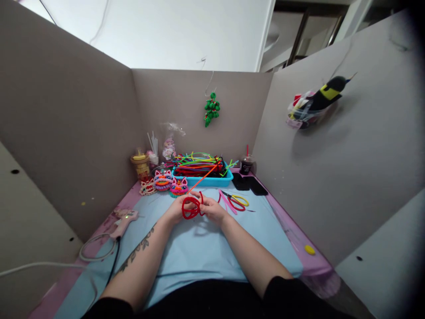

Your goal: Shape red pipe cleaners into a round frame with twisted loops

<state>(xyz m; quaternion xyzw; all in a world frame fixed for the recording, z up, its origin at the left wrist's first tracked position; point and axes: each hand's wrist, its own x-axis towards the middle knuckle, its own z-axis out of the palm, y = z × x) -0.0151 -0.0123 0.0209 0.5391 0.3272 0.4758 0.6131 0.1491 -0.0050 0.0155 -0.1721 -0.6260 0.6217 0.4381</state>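
Above the blue table cover, a red pipe cleaner is bent into several round loops. My left hand is closed on the left side of these loops, and my right hand pinches their right side, where a strand sticks up. A straight orange pipe cleaner slants from the tray down to behind my left fingers; whether they touch it I cannot tell. Right of my right hand lie scissors with yellow and red handles, and pink pipe cleaner pieces.
A blue tray of colourful pipe cleaners stands at the back. Left of it sit several animal-face crafts and a drink cup. A pink glue gun with its cable lies left. Black pads and a dark cup are right.
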